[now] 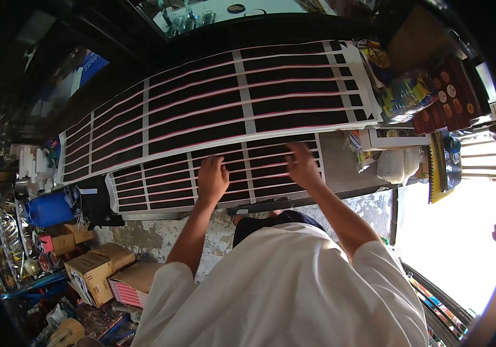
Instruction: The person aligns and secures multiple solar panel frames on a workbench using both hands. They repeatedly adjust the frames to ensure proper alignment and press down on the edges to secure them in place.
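Two printed sheets of dark strips edged in pink and divided by white bands are spread over a grey counter [346,168] across the middle of the frame. The smaller sheet [161,188] lies at the centre, its upper edge tucked under the larger sheet [230,98] above it. The left hand [212,178] is laid flat on the smaller sheet, fingers spread and gripping nothing; the right hand [303,165] is pressed likewise near its upper right edge, open. The step in hand is judged to be the smoothing or squaring of the smaller sheet. An even outward slide of both palms, without creasing, is probably called for next. Cardboard boxes [95,272] are stacked at lower left.
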### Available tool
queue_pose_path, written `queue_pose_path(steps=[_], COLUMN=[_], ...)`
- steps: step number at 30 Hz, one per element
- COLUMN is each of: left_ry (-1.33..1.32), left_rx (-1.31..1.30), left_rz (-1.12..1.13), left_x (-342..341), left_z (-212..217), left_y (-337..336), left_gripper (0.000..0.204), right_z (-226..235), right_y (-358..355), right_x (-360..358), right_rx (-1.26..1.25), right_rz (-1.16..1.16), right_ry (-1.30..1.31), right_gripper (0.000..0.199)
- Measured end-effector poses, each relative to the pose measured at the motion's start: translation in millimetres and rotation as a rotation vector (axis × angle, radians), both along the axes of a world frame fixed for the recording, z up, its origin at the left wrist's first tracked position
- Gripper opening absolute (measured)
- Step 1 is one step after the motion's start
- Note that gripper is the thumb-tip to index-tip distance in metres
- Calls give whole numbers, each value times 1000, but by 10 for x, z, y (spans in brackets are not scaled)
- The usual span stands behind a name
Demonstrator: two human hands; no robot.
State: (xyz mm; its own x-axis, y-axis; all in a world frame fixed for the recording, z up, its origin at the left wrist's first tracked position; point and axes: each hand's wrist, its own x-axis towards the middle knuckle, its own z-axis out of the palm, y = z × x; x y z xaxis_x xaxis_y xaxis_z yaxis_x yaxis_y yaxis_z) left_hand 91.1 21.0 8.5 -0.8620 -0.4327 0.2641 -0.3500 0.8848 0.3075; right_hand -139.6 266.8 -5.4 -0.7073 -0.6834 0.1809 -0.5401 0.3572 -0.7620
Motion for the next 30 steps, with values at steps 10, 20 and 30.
queue_pose_path(steps=[10,20,30], left_ry=[-96,-168,-146], left_rx=[206,242,308], left_rz=[175,194,204], left_x=[1171,1189,1184], left_z=[-228,-281,-265], left_y=[929,994,1005], left_gripper=[48,54,56], right_z=[-522,-489,-472], right_y=[1599,1397,1287], right_x=[-45,-167,-83], right_rx=[185,211,278], right_rz=[-588,-503,-486], right_ry=[-289,-579,-305], right_gripper=[30,33,33])
